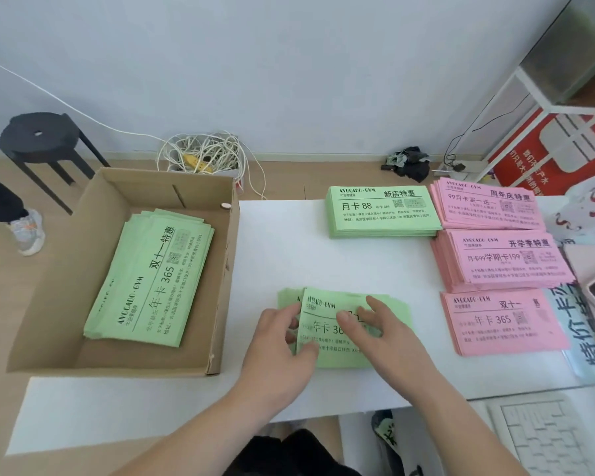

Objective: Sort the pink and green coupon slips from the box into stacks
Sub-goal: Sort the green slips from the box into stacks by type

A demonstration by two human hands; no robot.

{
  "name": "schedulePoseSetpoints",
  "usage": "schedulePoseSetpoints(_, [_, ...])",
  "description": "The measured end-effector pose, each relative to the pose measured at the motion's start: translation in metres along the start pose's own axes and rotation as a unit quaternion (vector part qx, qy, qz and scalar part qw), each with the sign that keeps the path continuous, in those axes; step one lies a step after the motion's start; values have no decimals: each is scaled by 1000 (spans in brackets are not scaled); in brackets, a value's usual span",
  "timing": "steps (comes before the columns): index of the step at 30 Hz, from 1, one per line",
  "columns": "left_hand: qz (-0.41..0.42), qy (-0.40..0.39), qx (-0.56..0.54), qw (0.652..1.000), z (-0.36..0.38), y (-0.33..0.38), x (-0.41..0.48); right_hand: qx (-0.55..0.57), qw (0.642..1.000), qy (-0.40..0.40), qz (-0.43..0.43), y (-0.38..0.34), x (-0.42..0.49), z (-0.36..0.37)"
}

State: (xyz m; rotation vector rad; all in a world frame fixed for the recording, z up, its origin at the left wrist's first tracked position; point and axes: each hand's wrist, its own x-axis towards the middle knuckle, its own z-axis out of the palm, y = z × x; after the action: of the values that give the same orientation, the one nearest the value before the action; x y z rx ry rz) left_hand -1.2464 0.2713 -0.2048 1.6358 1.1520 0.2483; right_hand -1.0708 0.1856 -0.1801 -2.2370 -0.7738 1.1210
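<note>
Slips (339, 355), left hand (282, 338) gripping, right hand (382, 328) pressing

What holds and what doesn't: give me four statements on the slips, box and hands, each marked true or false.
1. Green boxed slips lie in the cardboard box. True.
2. Three pink stacks sit on the table's right side. True.
3. Both hands touch a pink slip. False: the left hand and right hand are on loose green slips.
4. The green stack lies nearest the person. False: it is at the table's far edge.
</note>
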Motion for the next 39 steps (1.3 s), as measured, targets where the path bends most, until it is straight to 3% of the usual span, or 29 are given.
schedulePoseSetpoints(4, [151,-38,210,965,17,-1,-34,47,999,0,6,-1,-1,0])
schedulePoseSetpoints(9, [153,-46,227,961,24,-5,-43,-5,999,31,-12,4,-2,1])
schedulePoseSetpoints(12, [158,-8,234,959,28,-11,-46,-59,997,51,-17,12,4,-1])
schedulePoseSetpoints(15, [103,33,158,981,28,-21,-44,-69,996,53,-24,16,9,-3])
schedulePoseSetpoints(20, [-30,18,42,998,29,-33,-41,-116,991,52,-38,18,8,-3])
schedulePoseSetpoints(25, [-13,61,28,998,34,-29,-45,-130,990,44,-36,15,8,-4])
schedulePoseSetpoints(30, [-101,95,-115,984,28,-21,-38,-109,993,19,-33,16,2,-8])
schedulePoseSetpoints(35, [-113,72,-46,990,27,-25,-35,-90,995,22,-26,13,2,-7])
schedulePoseSetpoints(39, [-173,72,-191,964,23,-10,-31,-94,995,25,-33,11,-1,-4])
